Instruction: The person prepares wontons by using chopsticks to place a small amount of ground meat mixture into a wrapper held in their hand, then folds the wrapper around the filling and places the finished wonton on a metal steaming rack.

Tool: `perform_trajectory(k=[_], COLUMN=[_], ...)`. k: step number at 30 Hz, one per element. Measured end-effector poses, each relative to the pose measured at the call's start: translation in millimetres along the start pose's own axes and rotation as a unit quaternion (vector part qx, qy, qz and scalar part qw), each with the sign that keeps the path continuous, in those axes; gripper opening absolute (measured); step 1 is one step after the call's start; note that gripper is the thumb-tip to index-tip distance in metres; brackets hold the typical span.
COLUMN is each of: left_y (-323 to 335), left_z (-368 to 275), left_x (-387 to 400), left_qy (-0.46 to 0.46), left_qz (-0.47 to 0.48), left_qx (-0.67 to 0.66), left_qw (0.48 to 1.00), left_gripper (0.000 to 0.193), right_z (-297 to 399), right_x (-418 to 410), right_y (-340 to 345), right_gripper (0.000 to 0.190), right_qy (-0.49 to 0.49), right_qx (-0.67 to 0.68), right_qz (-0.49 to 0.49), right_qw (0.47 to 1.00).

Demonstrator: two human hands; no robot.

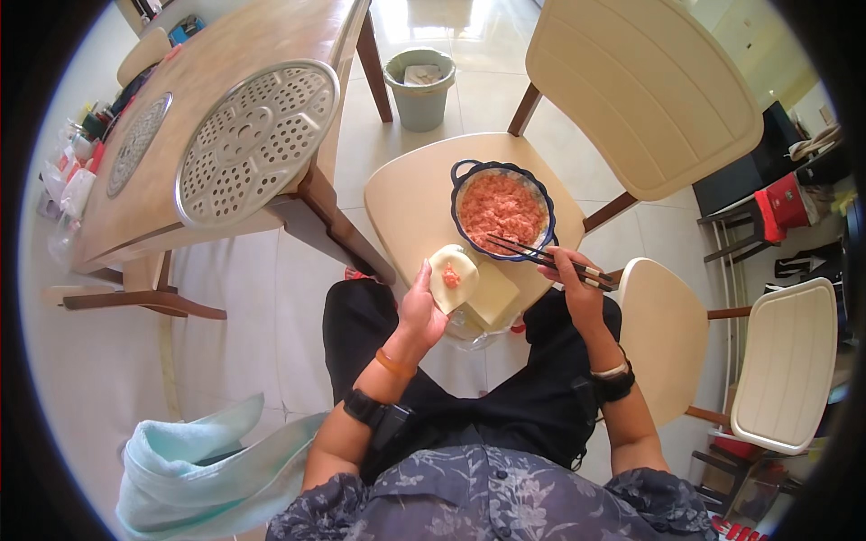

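Observation:
My left hand (423,311) holds a round dough wrapper (446,295) with a small dab of pink minced filling (451,275) at its middle. Black chopsticks with pale ends (575,269) are gripped in my right hand (574,280), their tips in the minced meat (504,209). That meat fills a blue-rimmed bowl with loop handles (552,220), which stands on the seat of a wooden chair (413,196). Beside the left hand, a stack of square dough wrappers (494,295) lies at the seat's near edge, over clear plastic (473,335).
Left of the chair is a wooden table (270,34) with a perforated metal steamer plate (257,142) at its edge and another plate (140,144) behind. A lined waste bin (423,101) stands beyond the seat. More chairs (663,338) are at the right; a light blue towel (183,473) is lower left.

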State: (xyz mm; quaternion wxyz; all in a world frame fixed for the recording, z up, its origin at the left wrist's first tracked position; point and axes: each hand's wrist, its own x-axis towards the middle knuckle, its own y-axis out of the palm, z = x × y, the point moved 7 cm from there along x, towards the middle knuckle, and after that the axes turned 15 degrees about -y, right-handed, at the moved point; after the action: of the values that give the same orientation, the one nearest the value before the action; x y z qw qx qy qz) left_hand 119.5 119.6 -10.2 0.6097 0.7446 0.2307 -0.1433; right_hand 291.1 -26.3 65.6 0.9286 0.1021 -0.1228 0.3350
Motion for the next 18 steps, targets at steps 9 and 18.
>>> perform_trajectory(k=[9,18], left_y=[-6,-11], left_z=[0,-1], left_x=[-3,-2], left_qy=[0.002,0.000], left_qz=[0.008,-0.005], left_qx=[-0.010,-0.013], left_qw=[1.000,1.000], left_gripper=[0.047,0.047], right_z=[-22,-37], right_x=[11,9], right_y=[23,20], right_gripper=[0.022,0.024], right_qy=[-0.026,0.035], right_qx=[-0.011,0.033], right_qz=[0.077,0.018], right_qw=[0.997,0.999])
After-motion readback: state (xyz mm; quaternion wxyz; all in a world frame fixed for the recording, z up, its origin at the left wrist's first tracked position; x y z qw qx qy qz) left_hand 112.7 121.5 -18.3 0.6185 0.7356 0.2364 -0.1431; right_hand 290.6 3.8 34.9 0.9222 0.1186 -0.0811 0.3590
